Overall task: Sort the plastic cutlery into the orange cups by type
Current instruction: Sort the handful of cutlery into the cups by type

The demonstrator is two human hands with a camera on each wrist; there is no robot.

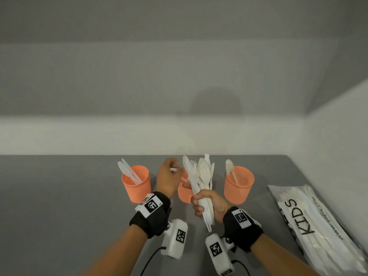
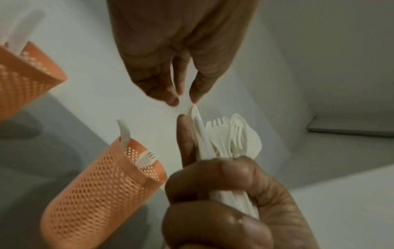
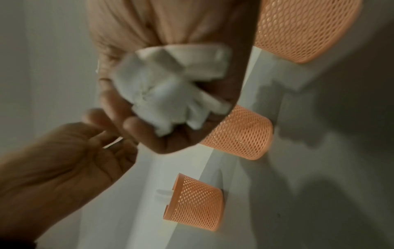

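Three orange mesh cups stand in a row on the grey table. The left cup (image 1: 136,185) (image 2: 25,79) holds knives, the middle cup (image 1: 184,194) (image 2: 102,193) holds a fork, and the right cup (image 1: 239,185) holds a spoon. My right hand (image 1: 207,204) (image 2: 224,193) grips a mixed bundle of white cutlery (image 1: 201,176) (image 2: 226,138) upright in front of the middle cup. My left hand (image 1: 169,176) (image 2: 185,99) hovers just left of the bundle's tips. Its thumb and forefinger pinch the tip of one thin white piece (image 2: 197,118) on the bundle's left side.
A clear plastic bag (image 1: 318,226) printed "KIDS", with more white cutlery inside, lies at the table's right edge by the wall. A pale wall runs behind the cups. Bare grey table (image 1: 59,206) spreads to the left.
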